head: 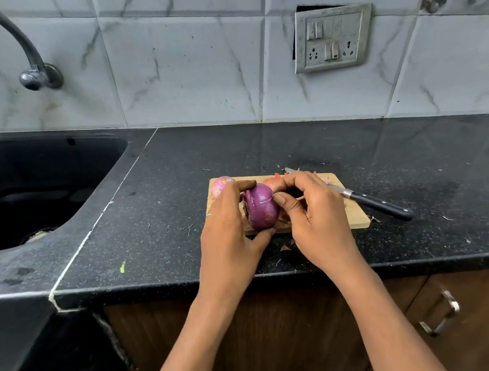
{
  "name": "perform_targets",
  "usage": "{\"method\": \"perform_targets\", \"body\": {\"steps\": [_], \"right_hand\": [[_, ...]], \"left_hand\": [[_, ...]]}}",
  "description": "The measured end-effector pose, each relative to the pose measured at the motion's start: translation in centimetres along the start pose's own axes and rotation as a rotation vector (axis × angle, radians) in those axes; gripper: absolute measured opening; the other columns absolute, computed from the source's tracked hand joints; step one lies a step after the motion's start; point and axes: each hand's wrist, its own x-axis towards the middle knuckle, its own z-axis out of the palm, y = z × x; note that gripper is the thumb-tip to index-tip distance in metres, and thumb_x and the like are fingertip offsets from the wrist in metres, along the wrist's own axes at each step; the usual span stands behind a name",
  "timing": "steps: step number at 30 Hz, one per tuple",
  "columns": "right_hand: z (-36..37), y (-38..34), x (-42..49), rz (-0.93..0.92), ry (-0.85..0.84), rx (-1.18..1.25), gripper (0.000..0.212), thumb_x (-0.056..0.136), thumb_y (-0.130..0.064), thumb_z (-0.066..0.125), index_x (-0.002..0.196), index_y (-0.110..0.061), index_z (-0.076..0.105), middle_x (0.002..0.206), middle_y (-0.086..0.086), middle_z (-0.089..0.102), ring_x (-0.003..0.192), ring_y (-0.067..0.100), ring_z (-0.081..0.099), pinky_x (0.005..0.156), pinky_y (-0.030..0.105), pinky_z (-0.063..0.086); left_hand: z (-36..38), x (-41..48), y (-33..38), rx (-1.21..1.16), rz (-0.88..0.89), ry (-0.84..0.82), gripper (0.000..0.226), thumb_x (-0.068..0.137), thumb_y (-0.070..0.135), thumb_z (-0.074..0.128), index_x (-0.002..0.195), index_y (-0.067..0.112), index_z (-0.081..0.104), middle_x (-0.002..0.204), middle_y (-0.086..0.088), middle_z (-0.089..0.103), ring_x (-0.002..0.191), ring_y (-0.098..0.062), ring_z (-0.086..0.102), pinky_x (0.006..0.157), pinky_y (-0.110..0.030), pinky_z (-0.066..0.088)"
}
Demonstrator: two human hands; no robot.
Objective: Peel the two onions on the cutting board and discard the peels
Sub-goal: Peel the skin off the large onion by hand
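Your left hand (226, 219) gripped the near-bare red onion (260, 209), right hand (312, 207) pinched at it; second onion (220, 185), board's eleven o'clock, looked unpeeled.

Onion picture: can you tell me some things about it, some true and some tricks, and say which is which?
1. Both the left hand and the right hand are on the purple onion. True.
2. The knife is held in the right hand. False: it lies on the right side of the cutting board, its black handle sticking off the edge, and no hand touches it.
3. A second onion sits at the board's far left corner. True.
4. The cutting board is inside the sink. False: it lies on the black counter, to the right of the sink.
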Motion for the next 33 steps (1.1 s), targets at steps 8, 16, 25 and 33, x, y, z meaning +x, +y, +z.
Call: {"method": "perform_targets", "body": {"steps": [8, 16, 25, 33], "right_hand": [[0.7, 0.5, -0.5, 0.132, 0.077, 0.206, 0.034, 0.096, -0.003, 0.063, 0.091, -0.036, 0.061, 0.09, -0.021, 0.067, 0.094, 0.002, 0.064, 0.084, 0.017, 0.048], [0.9, 1.7, -0.5, 0.295, 0.137, 0.39, 0.024, 0.095, -0.006, 0.065, 0.095, -0.03, 0.071, 0.099, -0.008, 0.073, 0.099, 0.013, 0.069, 0.088, 0.047, 0.058], [0.9, 0.7, -0.6, 0.082, 0.078, 0.35, 0.015, 0.083, -0.019, 0.083, 0.097, -0.014, 0.078, 0.102, 0.0, 0.073, 0.104, 0.012, 0.067, 0.086, 0.014, 0.048], [1.9, 0.8, -0.4, 0.167, 0.098, 0.393, 0.006, 0.09, -0.025, 0.073, 0.092, -0.021, 0.075, 0.098, 0.0, 0.073, 0.099, 0.016, 0.068, 0.084, 0.038, 0.058]], "left_hand": [[-0.1, 0.1, -0.1, -0.045, -0.008, 0.026, 0.077, 0.063, 0.02, 0.096, 0.122, 0.033, 0.048, 0.117, 0.021, 0.059, 0.104, -0.002, 0.059, 0.089, -0.013, 0.045], [-0.8, 0.3, -0.3, -0.204, -0.124, 0.031, 0.073, 0.059, 0.009, 0.098, 0.116, 0.018, 0.053, 0.118, 0.009, 0.064, 0.103, 0.005, 0.062, 0.078, -0.002, 0.046], [-0.7, 0.1, 0.2, -0.157, -0.095, 0.051, 0.067, 0.064, 0.015, 0.096, 0.117, 0.018, 0.054, 0.115, 0.017, 0.064, 0.101, 0.002, 0.063, 0.081, -0.005, 0.045], [-0.6, 0.2, 0.1, -0.144, -0.104, 0.057, 0.07, 0.062, 0.014, 0.097, 0.117, 0.019, 0.054, 0.113, 0.016, 0.064, 0.1, 0.005, 0.062, 0.079, -0.004, 0.044]]}}
